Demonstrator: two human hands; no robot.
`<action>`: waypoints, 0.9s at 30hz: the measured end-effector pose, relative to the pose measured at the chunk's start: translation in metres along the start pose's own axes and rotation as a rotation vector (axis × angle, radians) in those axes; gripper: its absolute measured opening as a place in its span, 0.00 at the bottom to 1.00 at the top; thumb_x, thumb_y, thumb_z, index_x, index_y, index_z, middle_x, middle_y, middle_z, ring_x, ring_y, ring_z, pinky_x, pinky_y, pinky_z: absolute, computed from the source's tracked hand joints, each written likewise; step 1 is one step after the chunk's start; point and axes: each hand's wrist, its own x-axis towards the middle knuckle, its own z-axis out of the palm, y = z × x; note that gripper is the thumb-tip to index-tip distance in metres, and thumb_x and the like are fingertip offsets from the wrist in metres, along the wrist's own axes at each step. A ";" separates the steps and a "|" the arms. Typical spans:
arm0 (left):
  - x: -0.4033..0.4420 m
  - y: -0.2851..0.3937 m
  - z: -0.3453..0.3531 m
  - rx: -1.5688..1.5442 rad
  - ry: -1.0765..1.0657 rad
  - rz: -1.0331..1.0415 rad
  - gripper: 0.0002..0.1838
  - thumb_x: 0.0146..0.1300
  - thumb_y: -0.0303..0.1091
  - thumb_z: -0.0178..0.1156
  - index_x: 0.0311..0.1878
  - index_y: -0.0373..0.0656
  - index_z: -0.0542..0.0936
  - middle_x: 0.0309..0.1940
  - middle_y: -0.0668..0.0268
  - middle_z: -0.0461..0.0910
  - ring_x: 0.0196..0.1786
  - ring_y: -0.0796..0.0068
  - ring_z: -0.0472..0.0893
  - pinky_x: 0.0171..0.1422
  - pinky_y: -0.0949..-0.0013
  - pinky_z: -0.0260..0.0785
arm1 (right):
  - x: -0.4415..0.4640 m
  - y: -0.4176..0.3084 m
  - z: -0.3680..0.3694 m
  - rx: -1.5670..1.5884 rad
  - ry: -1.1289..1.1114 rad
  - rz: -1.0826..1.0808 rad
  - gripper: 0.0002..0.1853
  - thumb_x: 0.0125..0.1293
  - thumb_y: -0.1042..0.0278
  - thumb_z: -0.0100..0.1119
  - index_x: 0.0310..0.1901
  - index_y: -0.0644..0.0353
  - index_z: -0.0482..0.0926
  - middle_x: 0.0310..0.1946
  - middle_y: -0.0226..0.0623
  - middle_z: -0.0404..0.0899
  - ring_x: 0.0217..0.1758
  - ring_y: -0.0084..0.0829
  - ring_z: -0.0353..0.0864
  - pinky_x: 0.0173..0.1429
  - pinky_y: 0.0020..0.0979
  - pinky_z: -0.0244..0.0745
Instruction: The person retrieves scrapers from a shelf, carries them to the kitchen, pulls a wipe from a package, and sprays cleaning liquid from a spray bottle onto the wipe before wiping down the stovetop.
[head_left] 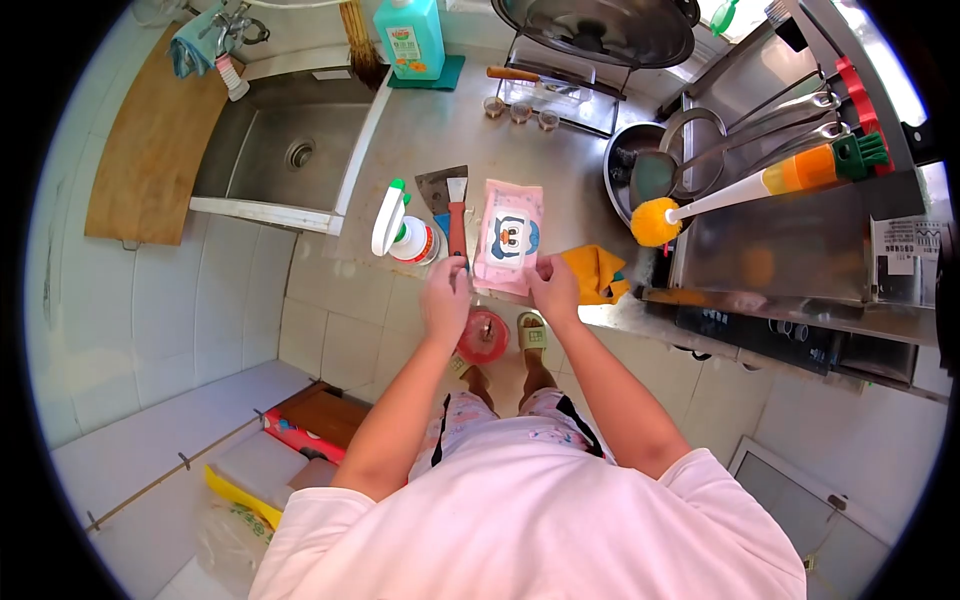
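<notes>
A pink pack of wipes (509, 235) with a penguin picture lies on the steel counter. My right hand (553, 288) is at its lower right corner, fingers closed, pinching the edge. At the lower end of a scraper's red handle (457, 228) is my left hand (446, 297), its fingers curled together; what they hold, if anything, is hidden. The scraper's dark blade points away from me. Left of it stands a white spray bottle (412, 240) with a green nozzle. An orange cloth (592, 274) is just right of my right hand.
A steel sink (270, 150) and a wooden board (150, 150) are at the left. Behind are a turquoise bottle (411, 45) and a rack with a large lid (600, 30). Pans (640, 175), utensils and an orange-and-white brush (740, 195) stand right. A red bowl (484, 337) is below the counter.
</notes>
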 end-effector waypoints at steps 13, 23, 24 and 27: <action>0.017 -0.026 -0.016 0.382 -0.006 0.105 0.26 0.64 0.29 0.57 0.66 0.58 0.69 0.38 0.57 0.81 0.42 0.51 0.81 0.43 0.52 0.73 | 0.023 -0.015 0.009 0.127 0.153 -0.079 0.15 0.57 0.68 0.67 0.44 0.65 0.77 0.31 0.41 0.81 0.35 0.37 0.81 0.43 0.35 0.75; 0.016 0.034 -0.002 0.280 0.032 0.421 0.24 0.61 0.33 0.62 0.60 0.41 0.71 0.44 0.56 0.77 0.49 0.52 0.76 0.53 0.53 0.69 | 0.018 -0.003 0.005 0.082 -0.054 0.113 0.12 0.52 0.70 0.70 0.33 0.65 0.77 0.25 0.38 0.81 0.29 0.34 0.81 0.37 0.33 0.76; 0.012 0.048 0.006 0.311 0.003 0.354 0.28 0.57 0.34 0.66 0.60 0.40 0.70 0.48 0.56 0.75 0.52 0.53 0.74 0.55 0.54 0.66 | 0.017 -0.005 0.002 0.082 -0.054 0.115 0.12 0.52 0.70 0.70 0.33 0.65 0.77 0.25 0.38 0.81 0.29 0.34 0.81 0.37 0.33 0.76; 0.011 0.055 0.019 0.331 -0.038 0.244 0.35 0.49 0.34 0.72 0.60 0.39 0.68 0.53 0.56 0.71 0.56 0.53 0.70 0.58 0.54 0.62 | 0.017 -0.010 -0.009 -0.033 -0.017 0.113 0.11 0.54 0.70 0.69 0.33 0.65 0.77 0.25 0.37 0.81 0.29 0.31 0.81 0.37 0.31 0.75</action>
